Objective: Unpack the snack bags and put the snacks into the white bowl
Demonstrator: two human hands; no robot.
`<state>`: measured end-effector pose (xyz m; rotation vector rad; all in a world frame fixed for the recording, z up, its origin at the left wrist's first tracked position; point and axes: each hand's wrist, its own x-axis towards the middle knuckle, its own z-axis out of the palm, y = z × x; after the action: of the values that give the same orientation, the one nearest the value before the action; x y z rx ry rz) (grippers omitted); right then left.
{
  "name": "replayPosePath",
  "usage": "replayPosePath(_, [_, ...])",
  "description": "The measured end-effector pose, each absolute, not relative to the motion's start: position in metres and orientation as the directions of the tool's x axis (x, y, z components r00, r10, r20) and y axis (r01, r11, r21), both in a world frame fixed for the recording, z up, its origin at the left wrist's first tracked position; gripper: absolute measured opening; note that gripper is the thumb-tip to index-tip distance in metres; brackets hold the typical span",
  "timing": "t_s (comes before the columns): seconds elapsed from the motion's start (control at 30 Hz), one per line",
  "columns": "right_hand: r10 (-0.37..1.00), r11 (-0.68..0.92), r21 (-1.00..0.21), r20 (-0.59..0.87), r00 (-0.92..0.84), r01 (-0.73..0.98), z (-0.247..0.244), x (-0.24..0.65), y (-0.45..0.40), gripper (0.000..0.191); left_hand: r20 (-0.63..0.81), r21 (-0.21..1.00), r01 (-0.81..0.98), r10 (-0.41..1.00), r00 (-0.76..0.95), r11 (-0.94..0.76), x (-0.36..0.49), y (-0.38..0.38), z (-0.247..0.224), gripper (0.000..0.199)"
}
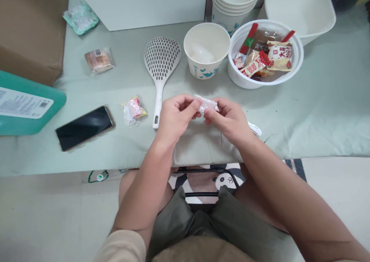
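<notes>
Between my two hands is a small crinkled piece of clear plastic wrap [207, 103]. My left hand [180, 113] pinches its left end between thumb and fingers. At its right end my right hand [231, 117] grips it the same way. Just beyond the hands stands a paper cup [206, 70] with a blue pattern and something clear and crumpled inside. A white slotted skimmer [162, 59] lies left of the cup, its handle close to my left hand. Partly hidden by my right forearm is a small white object [254, 129].
A white bowl [248, 82] of wrapped snacks stands right of the cup, before stacked paper cups [231, 13] and a white square container [300, 11]. Leftward lie a phone [86, 128], snack packets [134, 109], a green jug [52, 103] and a cardboard box [31, 26].
</notes>
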<state>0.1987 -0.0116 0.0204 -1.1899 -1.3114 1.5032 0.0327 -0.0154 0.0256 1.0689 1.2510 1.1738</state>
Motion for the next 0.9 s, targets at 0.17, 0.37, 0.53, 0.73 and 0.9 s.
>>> replayPosePath(0.17, [0.969, -0.137, -0.99, -0.131, -0.209, -0.015, 0.019, 0.199, -0.014, 0.046, -0.101, 0.992, -0.076, 0.994, -0.05, 0.097, 0.038, -0.015, 0.029, 0.038])
replayPosePath(0.37, [0.943, -0.296, -0.946, -0.268, -0.195, -0.13, 0.01, 0.207, -0.017, 0.041, -0.15, 0.98, -0.155, 0.972, -0.18, 0.122, 0.039, -0.012, 0.032, 0.026])
replayPosePath(0.53, [0.92, -0.348, -0.927, -0.31, -0.239, -0.14, 0.008, 0.21, -0.017, 0.046, -0.095, 0.995, -0.045, 0.967, -0.238, 0.086, 0.04, 0.006, 0.039, 0.022])
replayPosePath(0.73, [0.903, -0.362, -0.919, -0.303, -0.305, -0.158, 0.008, 0.206, -0.014, 0.047, -0.035, 0.999, 0.03, 0.988, -0.148, 0.04, 0.041, 0.054, 0.066, 0.04])
replayPosePath(0.9, [0.942, -0.251, -0.968, -0.239, -0.237, -0.022, 0.013, 0.195, -0.016, 0.031, 0.107, 0.991, 0.1, 0.963, -0.249, -0.084, 0.017, 0.035, 0.065, 0.029])
